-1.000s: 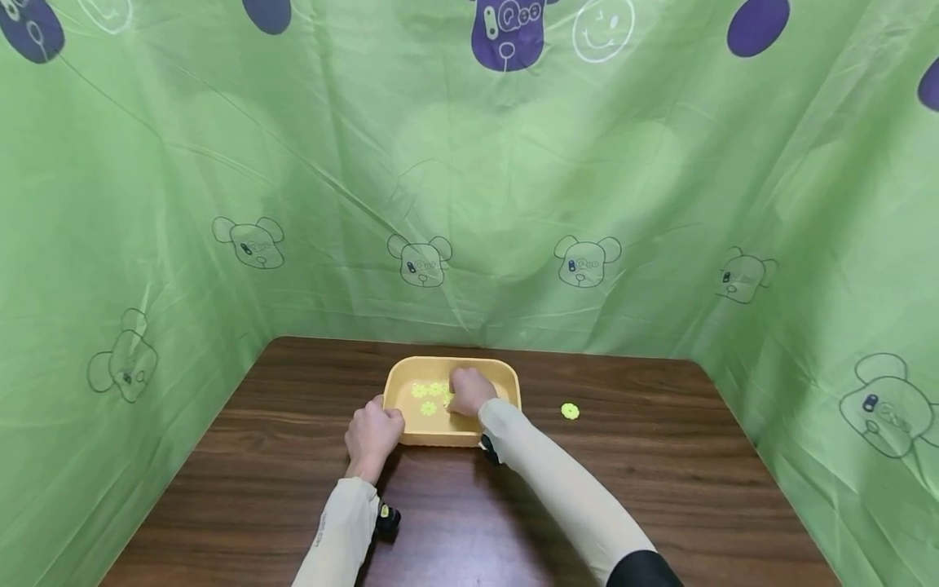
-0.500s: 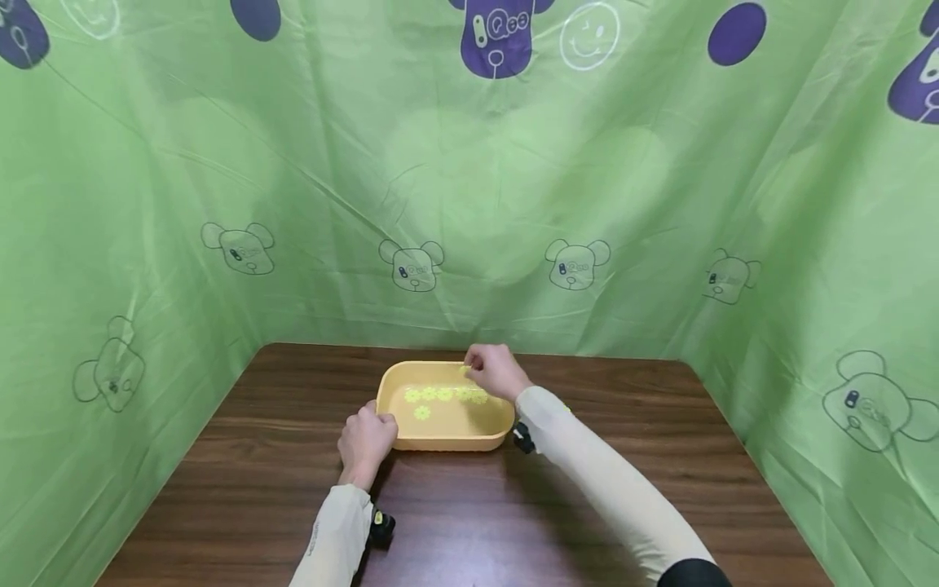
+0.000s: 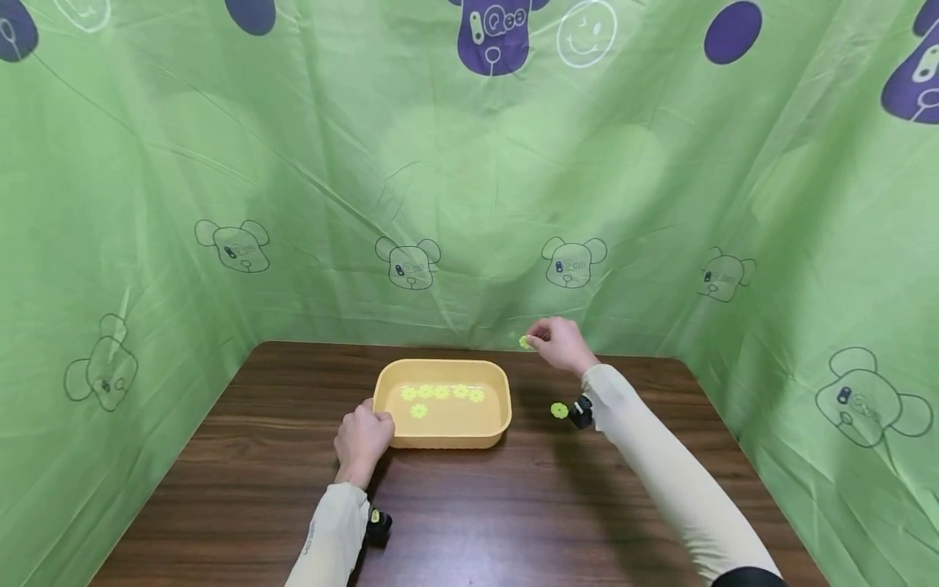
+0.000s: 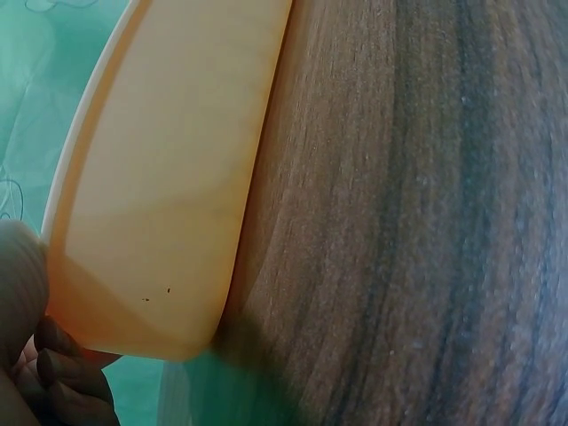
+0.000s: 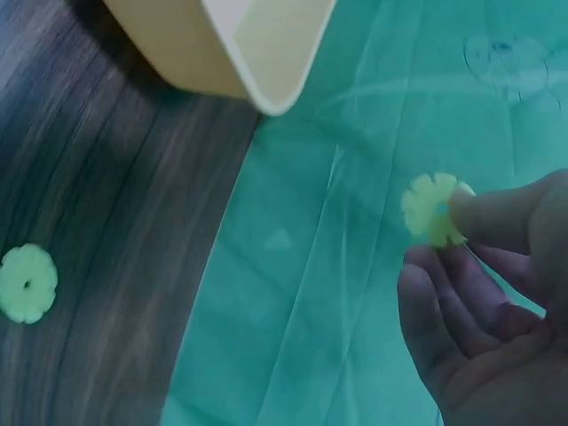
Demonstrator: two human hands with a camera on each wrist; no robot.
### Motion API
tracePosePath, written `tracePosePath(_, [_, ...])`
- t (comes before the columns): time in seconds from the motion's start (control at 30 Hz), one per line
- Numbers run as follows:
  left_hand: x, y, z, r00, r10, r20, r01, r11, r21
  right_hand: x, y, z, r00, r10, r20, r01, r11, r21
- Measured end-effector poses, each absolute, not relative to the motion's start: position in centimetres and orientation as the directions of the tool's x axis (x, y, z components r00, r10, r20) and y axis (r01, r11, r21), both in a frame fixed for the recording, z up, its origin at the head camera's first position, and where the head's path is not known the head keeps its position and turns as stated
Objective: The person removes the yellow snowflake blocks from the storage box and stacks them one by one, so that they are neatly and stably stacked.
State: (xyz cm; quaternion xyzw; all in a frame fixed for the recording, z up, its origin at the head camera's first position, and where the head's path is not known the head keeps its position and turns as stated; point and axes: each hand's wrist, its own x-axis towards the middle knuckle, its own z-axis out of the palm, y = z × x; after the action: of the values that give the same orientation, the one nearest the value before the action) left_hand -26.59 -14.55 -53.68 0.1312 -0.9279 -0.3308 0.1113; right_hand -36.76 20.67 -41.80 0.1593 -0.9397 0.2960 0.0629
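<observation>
A yellow plastic tray (image 3: 440, 442) stands on the wooden table with several yellow-green flower-shaped discs (image 3: 441, 392) lying flat inside. My left hand (image 3: 363, 440) grips its left end, thumb over the rim; the left wrist view shows the fingers curled under the corner of the tray wall (image 4: 169, 177). To the right of the tray and raised above the table, my right hand (image 3: 561, 344) pinches one notched flower disc (image 5: 432, 209) by its edge between thumb and fingers. Another such disc (image 3: 560, 410) lies on the table below that wrist.
Dark wood table (image 3: 455, 522) runs up to a green printed curtain (image 3: 469, 204) that hangs behind it and at both sides. Black wrist cameras (image 3: 378, 528) are strapped at both sleeves.
My right hand has come up out of the tray with a flower disc and moved right, past the rim. My left hand keeps its grip on the tray's left end.
</observation>
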Motion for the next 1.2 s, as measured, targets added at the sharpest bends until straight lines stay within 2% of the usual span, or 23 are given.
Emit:
tracePosePath(0.3, [-26.6, -14.5, -53.8, -0.938, -0.321, 0.130, -0.166, 0.745, 0.646, -36.7, 25.6, -44.9, -0.977, -0.213, 0.012, -0.168, 0.731, -0.661])
tracePosePath(0.67, [-26.8, -14.5, -53.8, -0.935, -0.331, 0.125, -0.177, 0.744, 0.645, -36.1, 28.5, -49.6, -0.955, -0.209, -0.212, 0.017, 0.672, -0.740])
tracePosePath(0.97, [-26.9, -14.4, -53.8, -0.937, -0.327, 0.124, -0.174, 0.744, 0.645, -36.1, 29.0, -51.7, -0.933, -0.200, -0.299, 0.116, 0.619, -0.777])
tracePosePath(1.2, [-26.8, -14.4, -53.8, -0.936, -0.331, 0.123, -0.180, 0.746, 0.641, -35.8, 28.8, -52.2, -0.946, -0.181, -0.269, 0.083, 0.666, -0.741])
